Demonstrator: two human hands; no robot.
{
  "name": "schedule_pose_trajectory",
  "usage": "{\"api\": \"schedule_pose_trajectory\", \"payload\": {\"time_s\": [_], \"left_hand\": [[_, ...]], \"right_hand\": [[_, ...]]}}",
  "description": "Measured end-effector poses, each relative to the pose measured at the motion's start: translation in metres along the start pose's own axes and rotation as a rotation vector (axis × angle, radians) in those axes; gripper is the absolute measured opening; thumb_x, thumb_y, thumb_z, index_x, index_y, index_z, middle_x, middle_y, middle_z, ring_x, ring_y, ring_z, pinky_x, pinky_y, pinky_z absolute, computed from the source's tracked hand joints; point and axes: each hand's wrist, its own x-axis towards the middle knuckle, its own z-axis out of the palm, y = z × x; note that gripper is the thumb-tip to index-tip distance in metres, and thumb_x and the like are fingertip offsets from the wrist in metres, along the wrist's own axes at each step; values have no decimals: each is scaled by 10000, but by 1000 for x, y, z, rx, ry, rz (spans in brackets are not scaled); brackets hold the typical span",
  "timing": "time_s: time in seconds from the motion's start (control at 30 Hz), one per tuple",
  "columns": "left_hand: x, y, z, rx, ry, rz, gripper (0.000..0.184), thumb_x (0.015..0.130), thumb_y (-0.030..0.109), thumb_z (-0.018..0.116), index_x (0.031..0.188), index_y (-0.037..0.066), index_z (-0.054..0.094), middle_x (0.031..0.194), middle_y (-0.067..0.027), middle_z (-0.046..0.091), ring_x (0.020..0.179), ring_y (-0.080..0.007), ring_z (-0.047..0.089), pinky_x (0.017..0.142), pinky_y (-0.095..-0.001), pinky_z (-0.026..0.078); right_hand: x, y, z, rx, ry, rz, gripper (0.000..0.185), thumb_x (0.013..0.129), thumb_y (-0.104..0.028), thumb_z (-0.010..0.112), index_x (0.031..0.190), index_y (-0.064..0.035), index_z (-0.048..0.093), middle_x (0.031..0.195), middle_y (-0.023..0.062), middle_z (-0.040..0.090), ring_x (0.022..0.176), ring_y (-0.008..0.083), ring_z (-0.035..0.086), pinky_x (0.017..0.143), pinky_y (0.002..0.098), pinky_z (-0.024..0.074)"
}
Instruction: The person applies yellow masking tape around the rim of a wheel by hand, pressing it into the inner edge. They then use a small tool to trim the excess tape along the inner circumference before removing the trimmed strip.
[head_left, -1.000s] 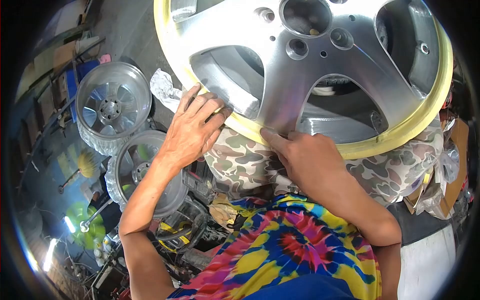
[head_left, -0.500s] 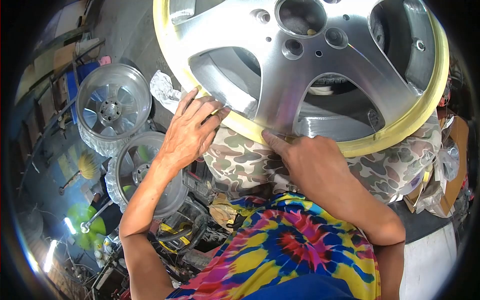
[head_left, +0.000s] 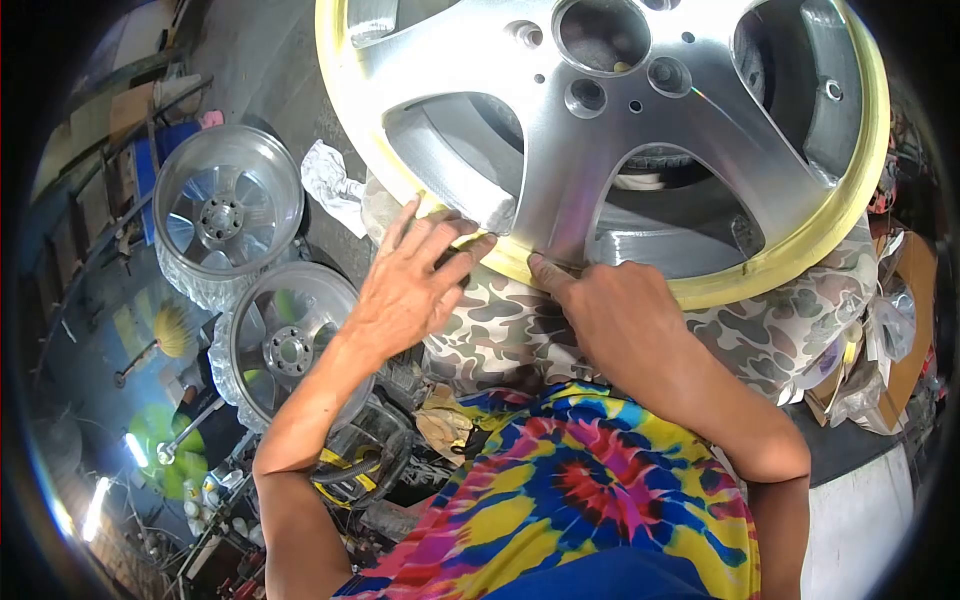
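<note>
A large silver alloy wheel (head_left: pixel 570 190) lies face up in front of me, with yellow masking tape (head_left: pixel 720 288) round its outer lip. My left hand (head_left: pixel 425 270) rests on the taped lip at the lower left, its fingers spread and touching the tape. To its right, my right hand (head_left: pixel 625 305) is closed, with the thumb pressing on the tape near the foot of a spoke. Its other fingers curl out of sight, and whatever they hold is hidden. Camouflage cloth (head_left: pixel 500 325) shows under the wheel's near edge.
Two more wheels stand on the floor at left, an upper one (head_left: pixel 228 150) and a lower one (head_left: pixel 290 290), both with clear plastic around them. A crumpled white cloth (head_left: pixel 330 180) lies beside the big wheel. At right is a cardboard box (head_left: pixel 915 290) with plastic bags.
My left hand has slid right along the taped lip, closer to my right hand. The right thumb stays at nearly the same spot. The view has shifted slightly.
</note>
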Motion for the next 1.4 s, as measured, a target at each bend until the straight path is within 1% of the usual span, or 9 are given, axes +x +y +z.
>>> {"api": "schedule_pose_trajectory", "payload": {"time_s": [0.2, 0.27, 0.5, 0.67, 0.83, 1.0, 1.3, 1.37, 1.4], "left_hand": [[1, -25, -15, 48, 36, -29, 530, 817, 85, 671, 1343, 84, 730, 1291, -113, 642, 1307, -329, 608, 1285, -605, 361], [5, -21, -16, 8, -7, 1, 508, 812, 79, 687, 1317, 72, 737, 1281, -109, 643, 1288, -320, 617, 1275, -607, 377], [7, 4, 8, -66, 24, -24, 479, 825, 75, 695, 1302, 68, 741, 1240, -109, 649, 1279, -327, 602, 1277, -609, 374], [7, -24, -7, 55, 31, -10, 477, 799, 60, 720, 1275, 95, 738, 1247, -90, 638, 1291, -322, 585, 1290, -612, 347], [8, -27, -12, 71, 79, -39, 392, 797, 44, 752, 1188, 65, 747, 1232, -77, 644, 1288, -309, 593, 1290, -595, 351], [10, -17, -3, -59, 111, 26, 438, 771, 0, 734, 1206, 33, 770, 1177, -99, 670, 1148, -312, 670, 1184, -539, 491], [10, -14, -3, -72, 74, 9, 432, 778, -11, 713, 1206, 24, 761, 1186, -101, 658, 1191, -321, 638, 1214, -555, 455], [9, -9, 2, -72, 65, 10, 433, 788, 5, 709, 1218, 32, 756, 1187, -99, 654, 1201, -320, 630, 1228, -562, 439], [9, -6, 5, -76, 54, 11, 435, 798, 20, 706, 1230, 40, 750, 1187, -97, 651, 1212, -319, 622, 1241, -569, 423]], "right_hand": [[-1, 7, 3, 94, 58, 14, 570, 915, -91, 660, 1485, -119, 664, 792, 203, 740, 744, 388, 760, 667, 498, 591], [-1, 6, -3, 95, -3, 12, 525, 946, -36, 611, 1469, -23, 655, 838, 159, 759, 819, 358, 772, 748, 453, 605], [-2, 14, -2, 188, 36, 3, 342, 946, -40, 611, 1272, -19, 713, 832, 199, 748, 815, 397, 766, 753, 493, 603], [-4, 16, 4, 209, 122, -19, 251, 936, -28, 618, 1171, -25, 707, 831, 220, 744, 829, 427, 762, 766, 516, 602], [-3, 17, 0, 203, 77, -9, 270, 932, -30, 627, 1188, -31, 712, 842, 222, 745, 832, 416, 764, 769, 518, 604], [-4, 15, -11, 156, 3, 9, 329, 929, -40, 634, 1247, -35, 719, 818, 203, 741, 819, 401, 761, 762, 512, 601], [-8, 20, -15, 127, 48, -24, 363, 889, -42, 689, 1248, -27, 740, 779, 181, 726, 779, 384, 745, 726, 480, 587], [-6, 22, -7, 133, 99, -31, 311, 1049, -189, 611, 1320, -128, 750, 735, 211, 697, 690, 415, 718, 643, 523, 559], [-6, 23, -5, 133, 102, -33, 311, 1049, -189, 611, 1320, -128, 750, 735, 211, 697, 690, 415, 718, 643, 523, 559]]}}
